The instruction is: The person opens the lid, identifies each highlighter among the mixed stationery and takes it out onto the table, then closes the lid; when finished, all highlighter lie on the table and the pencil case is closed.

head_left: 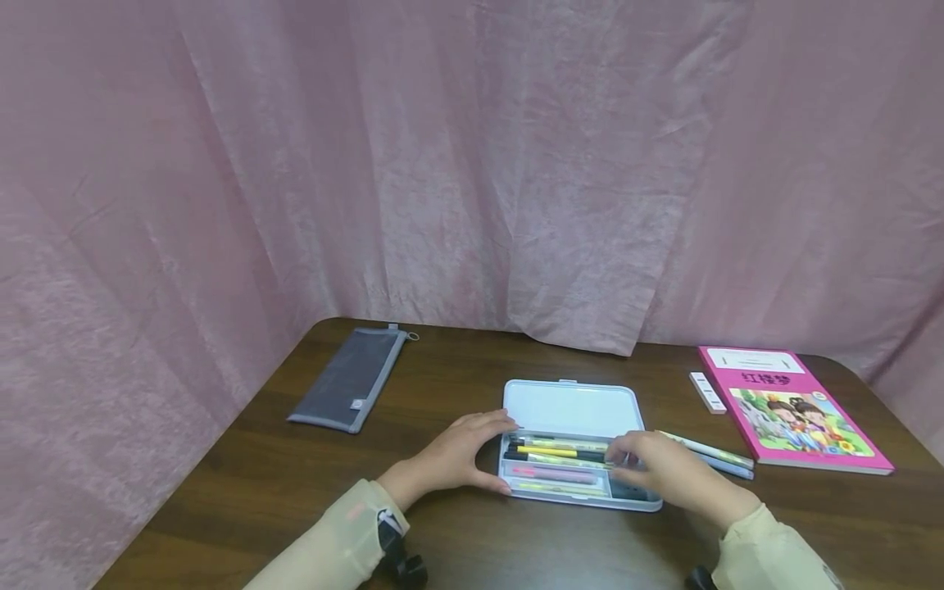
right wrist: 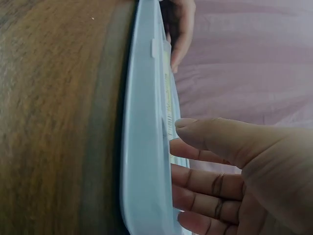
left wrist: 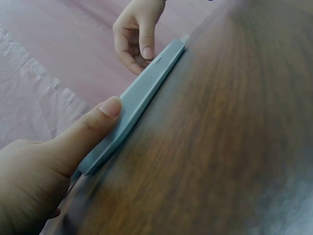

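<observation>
A light blue pencil case lies on the table with its lid folded back. Inside it are several pens and pencils, among them a yellow and black pencil and a pink pen. My left hand spans the case's left end, thumb at the near side and fingers toward the hinge; in the left wrist view the thumb presses the case wall. Over the right end is my right hand, fingers loosely bent over the inside. The right wrist view shows thumb and fingers apart, nothing visible between them.
A grey zip pouch lies at the left. To the right of the case are several pens, partly behind the right hand. Beyond them lie a white eraser and a pink book. A pink curtain hangs behind the table.
</observation>
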{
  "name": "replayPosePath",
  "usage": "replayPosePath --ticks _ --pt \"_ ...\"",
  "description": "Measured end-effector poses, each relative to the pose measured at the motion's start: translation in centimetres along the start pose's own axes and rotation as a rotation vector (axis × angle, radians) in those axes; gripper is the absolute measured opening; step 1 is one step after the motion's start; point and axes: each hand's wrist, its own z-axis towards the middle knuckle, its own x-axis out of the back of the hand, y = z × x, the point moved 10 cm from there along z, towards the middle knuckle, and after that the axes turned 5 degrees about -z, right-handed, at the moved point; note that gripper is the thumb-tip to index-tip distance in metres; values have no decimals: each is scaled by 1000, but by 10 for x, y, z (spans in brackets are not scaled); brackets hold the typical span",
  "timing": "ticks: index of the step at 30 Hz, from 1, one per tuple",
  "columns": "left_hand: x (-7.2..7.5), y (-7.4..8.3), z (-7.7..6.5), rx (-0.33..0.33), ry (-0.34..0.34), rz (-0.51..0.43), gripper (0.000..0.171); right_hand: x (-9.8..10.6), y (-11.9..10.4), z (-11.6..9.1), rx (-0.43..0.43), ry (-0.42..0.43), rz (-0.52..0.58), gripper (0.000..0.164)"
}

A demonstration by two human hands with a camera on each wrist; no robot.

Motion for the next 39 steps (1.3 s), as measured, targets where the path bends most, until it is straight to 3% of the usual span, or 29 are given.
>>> replayPosePath --ticks 19,26,39 --pt "-1 -1 0 1 -7 -15 86 -4 0 6 -27 10 -97 12" --pt "-1 -1 0 1 -10 -13 87 -3 2 7 -71 1 -82 8" --pt "0 0 0 9 -17 -15 87 0 2 7 -54 -6 -60 7"
